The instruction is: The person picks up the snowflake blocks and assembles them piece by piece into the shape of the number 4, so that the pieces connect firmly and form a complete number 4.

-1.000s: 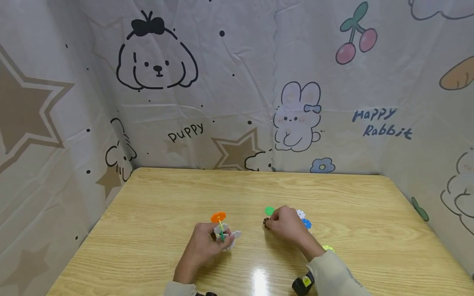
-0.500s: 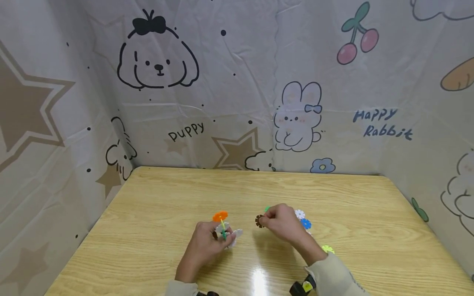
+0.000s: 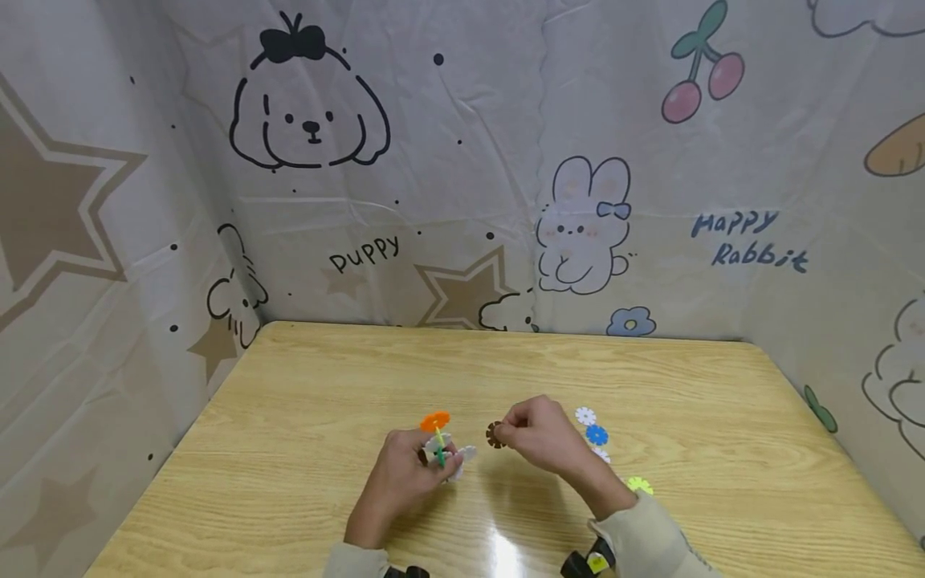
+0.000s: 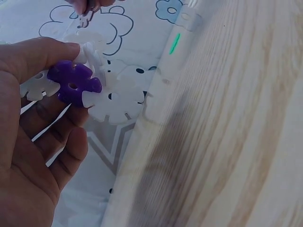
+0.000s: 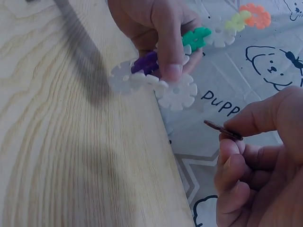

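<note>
My left hand [image 3: 405,470] grips a linked cluster of notched plastic snowflake discs between thumb and fingers. An orange disc [image 3: 435,421] tops the cluster's raised end, joined to yellow, white and green pieces. In the left wrist view a purple disc [image 4: 73,82] sits by the thumb among white discs [image 4: 120,97]. My right hand [image 3: 545,437] pinches a brown snowflake disc [image 3: 495,434] above the table, right of the cluster and apart from it. The right wrist view shows this brown disc [image 5: 215,126] edge-on between thumb and index finger.
To the right of my right hand, white discs [image 3: 584,416], a blue disc [image 3: 596,435] and a yellow disc [image 3: 640,486] lie on the wooden table [image 3: 325,377]. A green disc [image 4: 175,43] shows in the left wrist view. Printed cloth [image 3: 462,160] surrounds the table's back and sides.
My right hand has lifted the brown disc off the table and brought it left, closer to the cluster. The left hand has shifted only slightly right, still holding the cluster.
</note>
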`<state>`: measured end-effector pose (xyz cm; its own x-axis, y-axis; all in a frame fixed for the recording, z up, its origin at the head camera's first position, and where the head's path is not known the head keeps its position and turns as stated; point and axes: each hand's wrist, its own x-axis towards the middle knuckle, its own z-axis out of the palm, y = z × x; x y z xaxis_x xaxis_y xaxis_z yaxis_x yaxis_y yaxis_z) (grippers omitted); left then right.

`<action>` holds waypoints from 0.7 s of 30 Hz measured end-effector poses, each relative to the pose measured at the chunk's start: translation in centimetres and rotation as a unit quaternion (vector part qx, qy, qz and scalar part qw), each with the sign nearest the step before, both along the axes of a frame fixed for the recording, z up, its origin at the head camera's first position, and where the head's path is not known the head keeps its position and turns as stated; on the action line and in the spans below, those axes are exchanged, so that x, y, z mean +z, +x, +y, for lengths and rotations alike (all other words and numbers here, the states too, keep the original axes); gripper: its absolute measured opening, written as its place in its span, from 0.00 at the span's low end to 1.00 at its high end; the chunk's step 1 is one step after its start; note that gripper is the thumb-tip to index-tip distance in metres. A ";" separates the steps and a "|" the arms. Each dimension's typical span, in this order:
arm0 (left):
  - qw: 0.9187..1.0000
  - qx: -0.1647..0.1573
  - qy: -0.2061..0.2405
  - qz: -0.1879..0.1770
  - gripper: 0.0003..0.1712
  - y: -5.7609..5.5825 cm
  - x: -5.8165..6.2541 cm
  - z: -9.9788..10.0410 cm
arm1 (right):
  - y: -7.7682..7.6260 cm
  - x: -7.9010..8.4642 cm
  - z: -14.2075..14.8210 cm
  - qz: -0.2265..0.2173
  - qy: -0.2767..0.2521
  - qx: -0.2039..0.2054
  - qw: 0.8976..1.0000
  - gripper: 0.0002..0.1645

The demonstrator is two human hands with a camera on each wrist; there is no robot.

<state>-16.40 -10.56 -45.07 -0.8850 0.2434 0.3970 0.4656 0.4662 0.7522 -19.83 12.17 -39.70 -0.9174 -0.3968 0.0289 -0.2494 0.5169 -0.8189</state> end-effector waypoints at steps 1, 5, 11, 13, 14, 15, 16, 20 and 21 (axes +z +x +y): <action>1.000 -0.001 0.000 -0.001 0.08 0.0 0.0 0.0 | 0.1 0.1 -0.1 0.000 -0.003 0.006 1.000 0.14; 1.000 -0.004 0.005 -0.004 0.08 0.0 0.0 0.0 | 0.2 0.3 -0.3 -0.002 -0.013 0.026 1.000 0.15; 1.000 -0.007 0.010 -0.008 0.09 -0.1 0.1 0.1 | 0.2 0.3 -0.7 -0.004 -0.013 0.035 0.999 0.14; 1.000 -0.008 0.011 -0.006 0.09 -0.1 0.1 0.1 | 0.2 0.2 -0.9 -0.008 -0.011 0.033 0.999 0.12; 1.000 -0.009 0.012 -0.006 0.09 -0.1 0.0 0.1 | 0.1 0.2 -0.9 -0.010 -0.010 0.033 0.999 0.12; 1.000 -0.010 0.011 -0.005 0.09 -0.1 0.0 0.1 | 0.1 0.1 -1.0 -0.012 -0.009 0.033 0.999 0.12; 1.000 -0.010 0.010 -0.006 0.09 -0.1 0.1 0.2 | 0.1 0.1 -1.0 -0.014 -0.009 0.033 0.999 0.12; 1.000 -0.012 0.007 -0.003 0.10 -0.1 0.0 0.2 | 0.2 0.0 -1.1 -0.022 -0.007 0.035 0.999 0.12; 1.000 -0.013 0.007 -0.002 0.10 -0.1 0.0 0.2 | 0.2 -0.1 -1.2 -0.023 -0.006 0.036 0.999 0.12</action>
